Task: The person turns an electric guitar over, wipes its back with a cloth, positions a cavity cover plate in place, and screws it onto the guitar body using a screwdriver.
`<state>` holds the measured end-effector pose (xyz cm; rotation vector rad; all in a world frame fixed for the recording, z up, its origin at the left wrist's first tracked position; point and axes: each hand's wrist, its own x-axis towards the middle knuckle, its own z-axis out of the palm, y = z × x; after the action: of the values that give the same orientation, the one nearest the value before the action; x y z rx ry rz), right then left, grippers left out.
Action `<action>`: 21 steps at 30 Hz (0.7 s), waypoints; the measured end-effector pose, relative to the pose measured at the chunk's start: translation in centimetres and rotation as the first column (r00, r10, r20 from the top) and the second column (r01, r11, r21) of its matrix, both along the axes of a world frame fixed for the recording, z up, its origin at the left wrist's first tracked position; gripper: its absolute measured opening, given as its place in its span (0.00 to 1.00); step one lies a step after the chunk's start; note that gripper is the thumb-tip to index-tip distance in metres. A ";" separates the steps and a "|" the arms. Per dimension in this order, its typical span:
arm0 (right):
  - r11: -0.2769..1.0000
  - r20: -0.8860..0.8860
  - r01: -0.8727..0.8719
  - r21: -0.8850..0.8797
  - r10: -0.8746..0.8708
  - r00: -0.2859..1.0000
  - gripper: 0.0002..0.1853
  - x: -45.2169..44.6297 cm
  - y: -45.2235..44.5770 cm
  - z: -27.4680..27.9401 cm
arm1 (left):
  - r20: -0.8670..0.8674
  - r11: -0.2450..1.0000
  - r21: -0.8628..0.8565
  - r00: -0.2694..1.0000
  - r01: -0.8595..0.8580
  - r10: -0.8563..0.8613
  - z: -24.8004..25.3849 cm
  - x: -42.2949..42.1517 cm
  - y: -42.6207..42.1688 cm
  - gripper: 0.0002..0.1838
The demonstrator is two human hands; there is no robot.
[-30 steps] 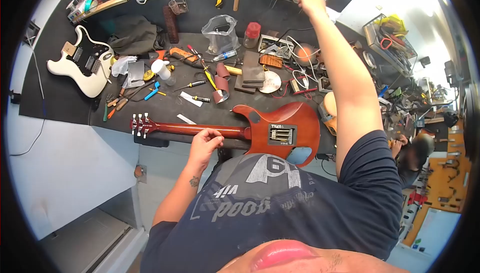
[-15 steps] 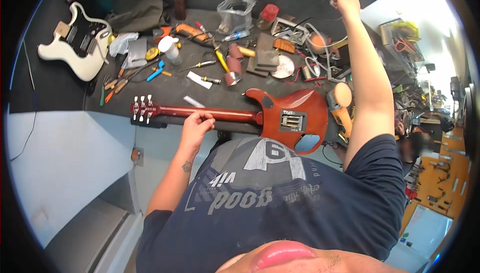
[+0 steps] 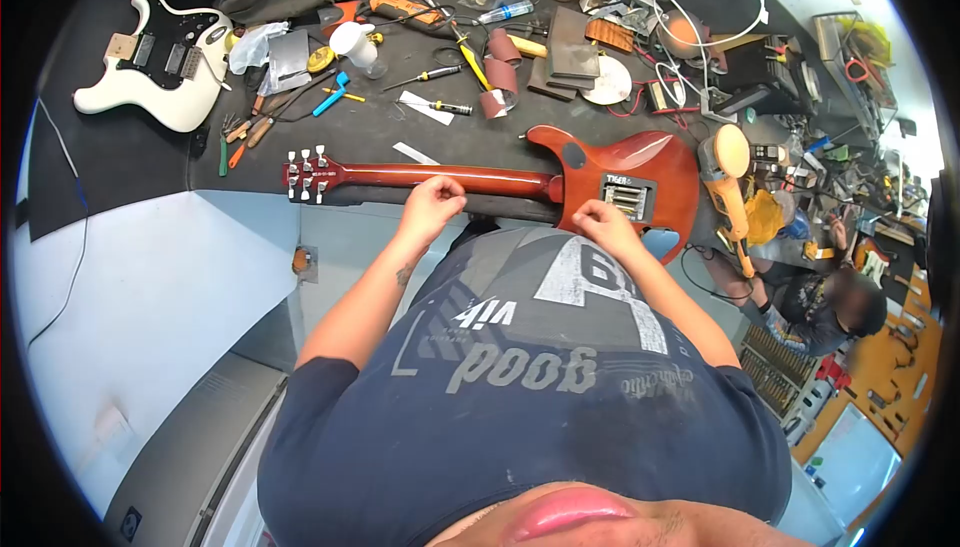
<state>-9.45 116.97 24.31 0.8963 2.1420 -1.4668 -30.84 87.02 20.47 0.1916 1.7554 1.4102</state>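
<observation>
While both arms reach forward, the left hand (image 3: pixel 434 209) and right hand (image 3: pixel 608 225) curl with fingertips close together. The red guitar (image 3: pixel 655 162) lies back-side up on the table (image 3: pixel 330 127), right by the fingers.

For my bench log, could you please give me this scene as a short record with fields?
Main piece: glossy red-brown wooden guitar, back up
Left hand: at its neck, contact unclear
Right hand: by its body's near edge, contact unclear
Far left: white neckless guitar body
Right of main piece: orange power tool with round pad
Bystander: one person, right
</observation>
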 end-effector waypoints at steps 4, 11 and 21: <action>0.978 -0.079 0.006 0.208 0.010 0.997 0.12 1.0 2.1 1.2 | -0.096 0.995 -0.017 0.990 0.102 -0.104 0.0 -1.2 4.1 0.07; 0.960 -0.152 0.256 0.116 -0.237 0.959 0.10 5.2 4.8 -1.5 | 0.006 0.996 0.062 0.998 0.059 -0.060 -0.1 -3.9 6.8 0.09; 0.970 -0.124 0.225 0.091 -0.214 0.969 0.10 8.7 1.0 -3.7 | 0.078 0.987 -0.023 0.984 -0.158 0.159 -3.4 -9.8 3.4 0.07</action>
<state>-0.74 117.94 20.64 1.1458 2.2804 -1.5557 -40.62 90.40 17.06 -0.0145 1.7475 1.4947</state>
